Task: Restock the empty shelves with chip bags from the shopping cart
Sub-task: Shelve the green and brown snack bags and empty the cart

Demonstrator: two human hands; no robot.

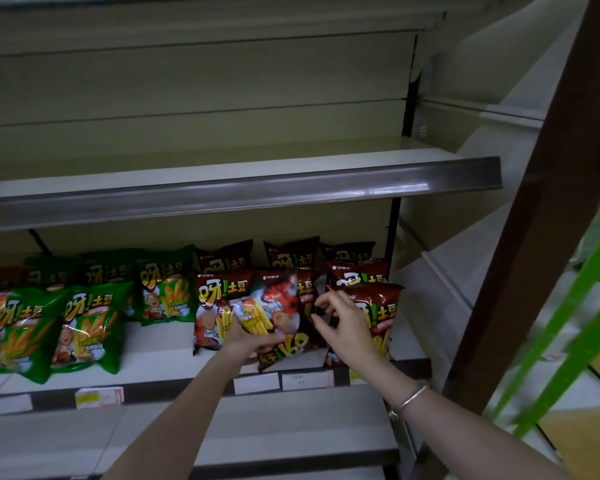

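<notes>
A glossy dark-red chip bag [278, 313], crinkled and turned upside down, is gripped at its lower left by the left hand [246, 337], near the front edge of the stocked shelf [160, 355]. The right hand [343, 320] is held with curled fingers in front of a second dark-red bag [378, 306] at the shelf's right end; whether anything is pinched cannot be told. A thin metal bangle [411, 398] is worn on the right wrist. Pillow-shaped green bags [90, 320] are lined along the left half. Paper price labels [257, 382] are fixed to the front edge.
</notes>
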